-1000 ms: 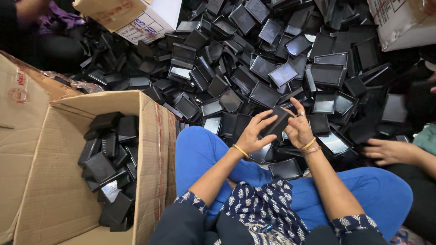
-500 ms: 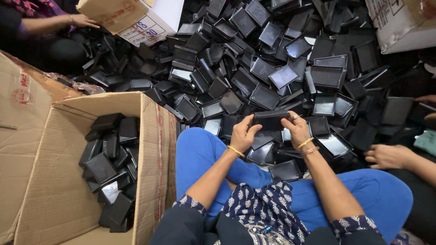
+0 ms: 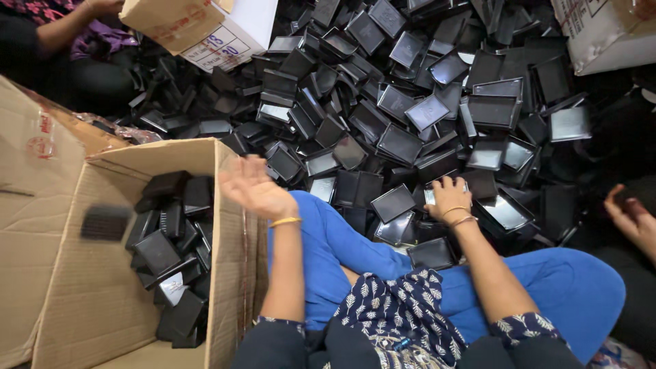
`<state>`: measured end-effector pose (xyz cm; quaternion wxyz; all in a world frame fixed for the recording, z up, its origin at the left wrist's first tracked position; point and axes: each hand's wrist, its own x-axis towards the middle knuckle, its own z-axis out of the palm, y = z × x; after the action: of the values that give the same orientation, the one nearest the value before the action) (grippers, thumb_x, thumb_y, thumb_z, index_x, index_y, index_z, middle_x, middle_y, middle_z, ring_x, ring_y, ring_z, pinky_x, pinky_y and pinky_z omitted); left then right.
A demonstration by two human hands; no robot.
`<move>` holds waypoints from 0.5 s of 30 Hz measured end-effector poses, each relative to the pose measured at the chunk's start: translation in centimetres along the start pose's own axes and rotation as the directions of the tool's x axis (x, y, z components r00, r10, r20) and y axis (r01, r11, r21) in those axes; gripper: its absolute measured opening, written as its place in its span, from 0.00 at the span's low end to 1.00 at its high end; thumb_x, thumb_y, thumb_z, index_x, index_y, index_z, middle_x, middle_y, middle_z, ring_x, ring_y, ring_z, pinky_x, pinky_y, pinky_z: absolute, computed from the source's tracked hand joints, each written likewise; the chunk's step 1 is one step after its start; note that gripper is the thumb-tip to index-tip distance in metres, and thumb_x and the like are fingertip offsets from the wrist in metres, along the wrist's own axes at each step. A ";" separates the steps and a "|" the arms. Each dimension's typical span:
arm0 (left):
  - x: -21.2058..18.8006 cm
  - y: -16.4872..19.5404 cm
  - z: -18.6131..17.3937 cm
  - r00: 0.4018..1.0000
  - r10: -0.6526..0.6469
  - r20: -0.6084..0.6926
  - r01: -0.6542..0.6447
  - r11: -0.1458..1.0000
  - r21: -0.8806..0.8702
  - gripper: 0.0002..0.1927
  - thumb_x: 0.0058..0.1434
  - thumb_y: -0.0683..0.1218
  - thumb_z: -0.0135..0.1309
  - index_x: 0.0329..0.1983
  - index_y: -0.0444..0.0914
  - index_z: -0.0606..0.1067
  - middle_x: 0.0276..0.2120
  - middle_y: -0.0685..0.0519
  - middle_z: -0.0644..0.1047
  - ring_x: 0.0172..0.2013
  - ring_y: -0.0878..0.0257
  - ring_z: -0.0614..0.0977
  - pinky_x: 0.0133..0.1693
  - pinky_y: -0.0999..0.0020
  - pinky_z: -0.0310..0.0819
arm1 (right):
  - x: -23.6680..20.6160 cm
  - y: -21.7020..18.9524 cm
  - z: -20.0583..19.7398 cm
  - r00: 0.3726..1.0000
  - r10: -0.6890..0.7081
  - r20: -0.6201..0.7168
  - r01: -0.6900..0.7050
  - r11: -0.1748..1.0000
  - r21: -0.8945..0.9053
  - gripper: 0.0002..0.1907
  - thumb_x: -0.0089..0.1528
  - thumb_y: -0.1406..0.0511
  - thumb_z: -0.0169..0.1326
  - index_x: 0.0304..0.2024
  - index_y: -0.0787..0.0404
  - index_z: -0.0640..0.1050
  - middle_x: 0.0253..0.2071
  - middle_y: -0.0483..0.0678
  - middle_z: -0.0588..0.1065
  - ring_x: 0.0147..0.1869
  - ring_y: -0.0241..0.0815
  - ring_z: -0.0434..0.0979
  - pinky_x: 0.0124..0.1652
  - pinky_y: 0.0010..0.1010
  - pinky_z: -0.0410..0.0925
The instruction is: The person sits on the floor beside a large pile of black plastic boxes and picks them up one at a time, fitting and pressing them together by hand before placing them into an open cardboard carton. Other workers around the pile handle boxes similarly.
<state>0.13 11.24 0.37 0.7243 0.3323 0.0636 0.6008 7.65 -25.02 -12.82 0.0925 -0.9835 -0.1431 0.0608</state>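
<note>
Head view, seated on floor, legs in blue trousers (image 3: 547,301) stretched toward 12 o'clock.

Left hand (image 3: 256,186): open, palm up, fingers spread, holding nothing. It sits just over the right-hand rim of the open cardboard box (image 3: 75,294), at about 10 o'clock from my lap. A gold bangle (image 3: 285,221) is on that wrist.

Black case in the air (image 3: 104,223): blurred, apart from my hand, over the box's inner left wall at 9 o'clock. It touches nothing that I can make out.

Box contents: stacked black cases (image 3: 171,253) fill the right half, packed against the right wall. The left half shows bare cardboard floor, so open room there. The rim under my left hand is a thin upright edge.

Right hand (image 3: 447,195): palm down at 1 o'clock, fingers curled onto a black case (image 3: 437,191) at the near edge of the heap. Touching it; whether the fingers have closed round it I cannot tell.

Heap of black cases (image 3: 410,102): spreads from 11 to 2 o'clock, many lying open, edges overlapping, no bare floor between them. It runs right up to my knee.

Another person's hand (image 3: 632,219) rests at 3 o'clock, near the heap's edge, well apart from mine.
</note>
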 end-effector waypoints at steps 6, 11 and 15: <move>-7.5 -5.5 -0.3 0.906 -0.366 0.213 0.320 0.921 0.221 0.17 0.71 0.38 0.50 0.62 0.34 0.67 0.47 0.46 0.76 0.42 0.60 0.81 0.45 0.63 0.81 | -0.9 1.2 -0.2 0.991 0.116 0.073 -0.103 0.981 -0.167 0.46 0.45 0.45 0.70 0.64 0.47 0.69 0.64 0.44 0.65 0.73 0.55 0.56 0.59 0.73 0.55; -8.1 -6.9 -1.2 0.838 -0.446 0.315 0.299 0.857 0.419 0.12 0.70 0.38 0.52 0.55 0.34 0.73 0.45 0.49 0.77 0.41 0.65 0.80 0.43 0.68 0.81 | -0.7 0.4 -2.3 0.953 0.199 0.226 -0.148 0.964 -0.223 0.53 0.42 0.45 0.73 0.67 0.45 0.67 0.64 0.46 0.64 0.71 0.57 0.57 0.58 0.70 0.57; -8.0 -8.2 -0.7 0.783 -0.518 0.345 0.252 0.770 0.586 0.13 0.67 0.41 0.55 0.54 0.35 0.74 0.44 0.51 0.78 0.43 0.67 0.80 0.41 0.71 0.79 | -0.9 0.1 -2.9 0.895 0.250 0.369 -0.173 0.958 -0.228 0.52 0.42 0.41 0.73 0.65 0.47 0.71 0.65 0.51 0.63 0.71 0.57 0.59 0.62 0.63 0.60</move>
<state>4.48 3.78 -7.19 0.7122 0.6306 0.1042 0.2902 7.26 -25.82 -9.94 -0.0393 -0.9650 -0.0557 0.2531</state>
